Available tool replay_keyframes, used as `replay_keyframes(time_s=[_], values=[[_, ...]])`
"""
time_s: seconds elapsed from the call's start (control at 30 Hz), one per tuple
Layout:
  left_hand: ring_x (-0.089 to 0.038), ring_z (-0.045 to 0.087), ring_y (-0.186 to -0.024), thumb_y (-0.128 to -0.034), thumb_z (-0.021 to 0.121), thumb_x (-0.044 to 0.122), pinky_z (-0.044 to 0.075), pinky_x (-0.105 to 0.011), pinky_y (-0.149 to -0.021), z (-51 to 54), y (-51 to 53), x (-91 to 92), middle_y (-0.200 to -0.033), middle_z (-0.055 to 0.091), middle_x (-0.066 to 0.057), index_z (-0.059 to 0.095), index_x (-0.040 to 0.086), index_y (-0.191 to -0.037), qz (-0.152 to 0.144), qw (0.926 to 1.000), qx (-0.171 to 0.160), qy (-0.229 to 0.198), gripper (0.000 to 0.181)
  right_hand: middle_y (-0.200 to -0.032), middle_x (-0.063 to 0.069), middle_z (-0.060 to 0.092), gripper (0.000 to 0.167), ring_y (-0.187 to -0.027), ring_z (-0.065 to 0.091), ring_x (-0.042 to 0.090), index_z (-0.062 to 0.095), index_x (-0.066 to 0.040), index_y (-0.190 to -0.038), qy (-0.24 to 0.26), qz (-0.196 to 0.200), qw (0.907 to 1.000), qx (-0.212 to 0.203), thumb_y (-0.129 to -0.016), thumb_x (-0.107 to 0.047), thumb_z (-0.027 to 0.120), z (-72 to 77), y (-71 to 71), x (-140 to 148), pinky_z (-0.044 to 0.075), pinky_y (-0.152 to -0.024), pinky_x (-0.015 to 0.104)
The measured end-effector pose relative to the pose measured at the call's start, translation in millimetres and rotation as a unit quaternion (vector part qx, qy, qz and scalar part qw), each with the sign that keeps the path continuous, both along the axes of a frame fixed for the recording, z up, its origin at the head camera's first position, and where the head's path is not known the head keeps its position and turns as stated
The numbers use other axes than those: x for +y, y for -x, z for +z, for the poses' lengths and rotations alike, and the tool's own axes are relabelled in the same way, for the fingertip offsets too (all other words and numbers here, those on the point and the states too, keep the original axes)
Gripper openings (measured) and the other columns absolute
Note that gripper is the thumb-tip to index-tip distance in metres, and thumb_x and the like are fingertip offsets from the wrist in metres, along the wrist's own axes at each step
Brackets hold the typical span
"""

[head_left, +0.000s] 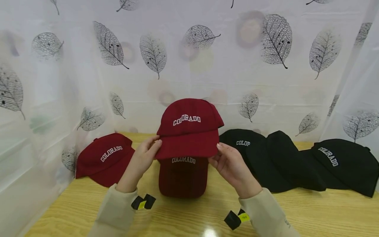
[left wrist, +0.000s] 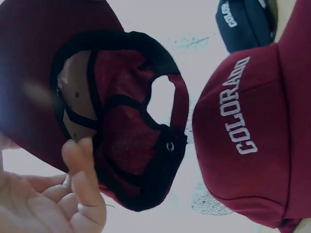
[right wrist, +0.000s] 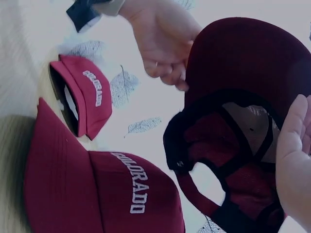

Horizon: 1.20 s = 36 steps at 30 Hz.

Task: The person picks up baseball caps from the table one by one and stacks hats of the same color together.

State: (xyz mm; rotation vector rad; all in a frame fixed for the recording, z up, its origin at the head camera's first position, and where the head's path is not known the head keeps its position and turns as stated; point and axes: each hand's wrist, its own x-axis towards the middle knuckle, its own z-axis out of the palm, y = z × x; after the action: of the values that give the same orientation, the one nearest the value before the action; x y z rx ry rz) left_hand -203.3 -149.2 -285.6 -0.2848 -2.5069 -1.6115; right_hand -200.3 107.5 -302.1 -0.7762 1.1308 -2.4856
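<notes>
Both hands hold up a red cap by the two sides of its brim, its COLORADO lettering facing the head camera. My left hand pinches the left edge and my right hand pinches the right edge. Just below and behind it, a second red cap rests on the table, partly covered by the raised one. In the left wrist view the raised cap's underside shows, with its dark sweatband and rear strap opening. The right wrist view also shows the raised cap from beneath, apart from the standing cap.
Another red cap lies at the left of the wooden table. Several black caps overlap in a row at the right. A white curtain with leaf prints hangs behind and along the sides.
</notes>
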Motion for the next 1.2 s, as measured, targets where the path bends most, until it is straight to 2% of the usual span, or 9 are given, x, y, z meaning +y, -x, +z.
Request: replay_keyframes(time_s=[0.2,0.37,0.47,0.57,0.67,0.8,0.97,1.07,1.2], values=[[-0.017,0.048,-0.068,-0.0947,0.039,0.018,0.042,-0.027,-0.061,4.6,-6.6,0.8,-0.107,0.054,-0.019,0.044,-0.005,-0.125,0.043,0.9982,0.042,0.007,0.039,-0.078,0.001,0.060,0.034,-0.070,0.053,0.010,0.063,-0.009,-0.090,-0.044,-0.022,0.9985,-0.024,-0.098,-0.011,0.029,-0.4,2.8,0.3,0.045,-0.067,0.022],[-0.017,0.048,-0.067,-0.0947,0.040,0.018,0.041,-0.026,-0.059,0.2,-3.0,-0.6,-0.085,0.057,-0.015,0.049,-0.006,-0.119,0.047,0.9970,0.057,0.022,0.036,-0.072,0.001,0.057,0.031,-0.066,0.052,0.011,0.062,-0.009,-0.082,-0.099,-0.051,0.9923,-0.055,-0.097,-0.016,0.036,-4.6,8.1,-0.4,0.046,-0.066,0.024],[-0.019,0.050,-0.068,-0.0943,0.041,0.020,0.041,-0.027,-0.058,-6.0,4.6,-3.1,-0.076,0.057,-0.013,0.056,-0.006,-0.109,0.044,0.9972,0.051,0.031,0.033,-0.070,0.003,0.057,0.031,-0.064,0.054,0.011,0.062,-0.008,-0.078,-0.149,-0.076,0.9833,-0.070,-0.096,-0.018,0.038,-12.2,14.6,-1.0,0.048,-0.065,0.026],[-0.023,0.053,-0.072,-0.0935,0.042,0.022,0.040,-0.028,-0.059,-13.8,13.1,-7.5,-0.079,0.058,-0.012,0.058,-0.005,-0.104,0.038,0.9977,0.023,0.052,0.033,-0.069,0.004,0.056,0.032,-0.062,0.055,0.012,0.059,0.000,-0.081,-0.236,-0.108,0.9634,-0.065,-0.096,-0.019,0.039,-22.3,21.0,-2.0,0.049,-0.064,0.028],[-0.024,0.053,-0.071,-0.0923,0.044,0.021,0.040,-0.027,-0.057,-22.4,21.0,-12.6,-0.079,0.059,-0.012,0.059,-0.006,-0.103,0.020,0.9956,-0.014,0.090,0.032,-0.070,0.006,0.055,0.030,-0.062,0.056,0.013,0.054,0.007,-0.087,-0.326,-0.141,0.9338,-0.040,-0.095,-0.019,0.041,-32.0,26.0,-3.3,0.049,-0.063,0.029],[-0.018,0.053,-0.067,-0.0905,0.045,0.016,0.041,-0.027,-0.055,-34.0,29.7,-17.0,-0.080,0.059,-0.013,0.056,-0.009,-0.108,-0.020,0.9885,-0.062,0.136,0.032,-0.074,0.011,0.058,0.020,-0.062,0.058,0.017,0.047,0.007,-0.090,-0.386,-0.189,0.9024,-0.026,-0.091,-0.014,0.050,-41.0,29.9,-6.1,0.051,-0.064,0.033],[-0.018,0.059,-0.071,-0.0895,0.048,0.011,0.049,-0.032,-0.059,-44.2,33.8,-18.3,-0.095,0.059,-0.018,0.046,-0.014,-0.118,-0.060,0.9827,-0.108,0.138,0.037,-0.079,0.014,0.059,0.028,-0.063,0.059,0.019,0.043,0.005,-0.108,-0.427,-0.191,0.8840,-0.004,-0.087,-0.009,0.055,-46.9,32.8,-8.5,0.051,-0.063,0.035],[-0.019,0.059,-0.065,-0.0887,0.051,0.014,0.050,-0.033,-0.057,-46.3,33.7,-17.2,-0.086,0.059,-0.016,0.052,-0.011,-0.110,-0.062,0.9838,-0.121,0.117,0.033,-0.077,0.012,0.059,0.042,-0.061,0.057,0.016,0.040,0.005,-0.123,-0.456,-0.174,0.8728,0.019,-0.088,-0.011,0.055,-48.3,33.5,-7.9,0.050,-0.061,0.032],[-0.017,0.055,-0.056,-0.0862,0.057,0.026,0.049,-0.032,-0.053,-47.9,33.0,-15.3,-0.069,0.055,-0.009,0.058,-0.007,-0.100,-0.055,0.9808,-0.139,0.125,0.036,-0.069,0.008,0.056,0.051,-0.056,0.052,0.012,0.034,0.008,-0.130,-0.492,-0.148,0.8565,0.047,-0.088,-0.013,0.054,-49.4,33.5,-6.8,0.049,-0.058,0.028]])
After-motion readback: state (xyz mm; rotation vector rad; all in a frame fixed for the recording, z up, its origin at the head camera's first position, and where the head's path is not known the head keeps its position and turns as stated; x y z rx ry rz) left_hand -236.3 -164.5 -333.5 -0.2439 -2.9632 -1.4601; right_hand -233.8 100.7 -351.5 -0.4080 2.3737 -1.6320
